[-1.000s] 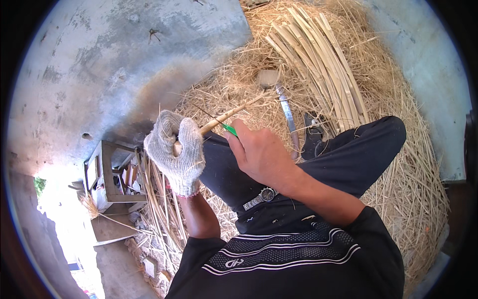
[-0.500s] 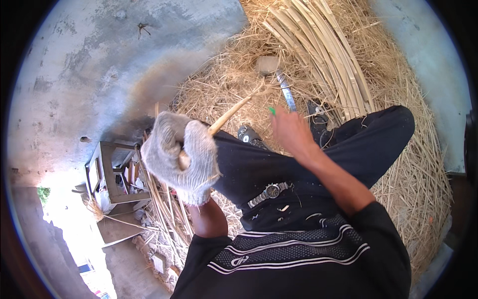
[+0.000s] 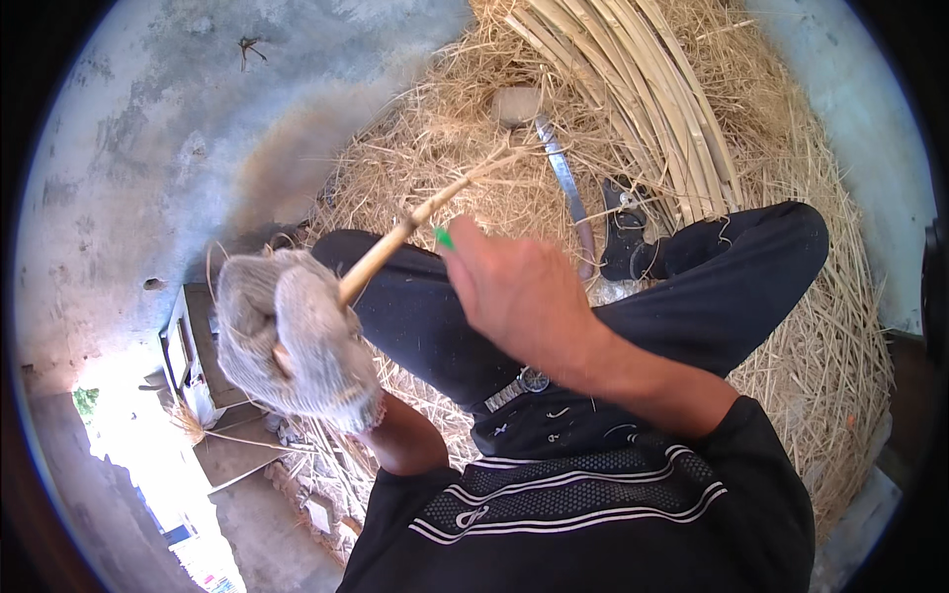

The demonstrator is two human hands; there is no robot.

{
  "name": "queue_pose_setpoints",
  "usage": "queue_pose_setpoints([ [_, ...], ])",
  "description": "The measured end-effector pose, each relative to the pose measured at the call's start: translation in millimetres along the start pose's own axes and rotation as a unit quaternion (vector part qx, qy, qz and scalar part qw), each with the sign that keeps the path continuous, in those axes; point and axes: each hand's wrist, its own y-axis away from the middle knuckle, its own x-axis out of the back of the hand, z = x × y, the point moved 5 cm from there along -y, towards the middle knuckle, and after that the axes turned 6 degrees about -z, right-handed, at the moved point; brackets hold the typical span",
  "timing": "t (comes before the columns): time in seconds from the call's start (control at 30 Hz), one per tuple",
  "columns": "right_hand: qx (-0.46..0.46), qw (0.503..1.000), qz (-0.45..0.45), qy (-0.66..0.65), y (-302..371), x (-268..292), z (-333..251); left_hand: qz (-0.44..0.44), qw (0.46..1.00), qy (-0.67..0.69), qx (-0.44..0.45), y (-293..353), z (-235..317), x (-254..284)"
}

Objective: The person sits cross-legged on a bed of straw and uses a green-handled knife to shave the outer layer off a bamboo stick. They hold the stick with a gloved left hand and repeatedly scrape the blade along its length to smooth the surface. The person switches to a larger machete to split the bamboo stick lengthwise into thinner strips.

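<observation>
Left hand (image 3: pixel 292 341) in a knit work glove, fist closed tight round the near end of a bamboo stick (image 3: pixel 420 222). Stick runs up and away from the glove, over the person's dark trouser leg (image 3: pixel 415 316), far end splaying into thin split fibres above the straw heap (image 3: pixel 445 148). Right hand (image 3: pixel 514 292) bare, fingers curled shut just beside the stick at its middle, gripping something small with a green tip (image 3: pixel 444 238) that sits against the stick's underside; can't tell what the tool is, most of it is hidden in the palm. Wristwatch (image 3: pixel 522 383) on the right wrist. Beyond the stick tip: a long knife (image 3: pixel 565 183) lying flat on the straw, blade pointing away, and a flat grey stone (image 3: pixel 517 104) just past its point. Right of the stick, well apart: a bundle of pale split bamboo strips (image 3: pixel 633 89) curving across the heap. A dark tool (image 3: pixel 623 232) lies between the knife and the strips, kind unclear. Left of the glove, lower down: a small wooden box (image 3: pixel 198 346) with loose strips near it on the concrete floor (image 3: pixel 148 128).
</observation>
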Motion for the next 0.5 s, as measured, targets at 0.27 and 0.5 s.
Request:
queue_pose_setpoints([
  [0.27, -0.028, 0.999, 0.006, 0.025, -7, -7, 23, 0.020, 0.996, -0.056, 0.069, 14, 0, -3],
  [0.5, -0.079, 0.996, -0.005, 0.049, -8, -32, 66, 0.035, 0.998, 0.044, 0.029, 2, 14, -20],
])
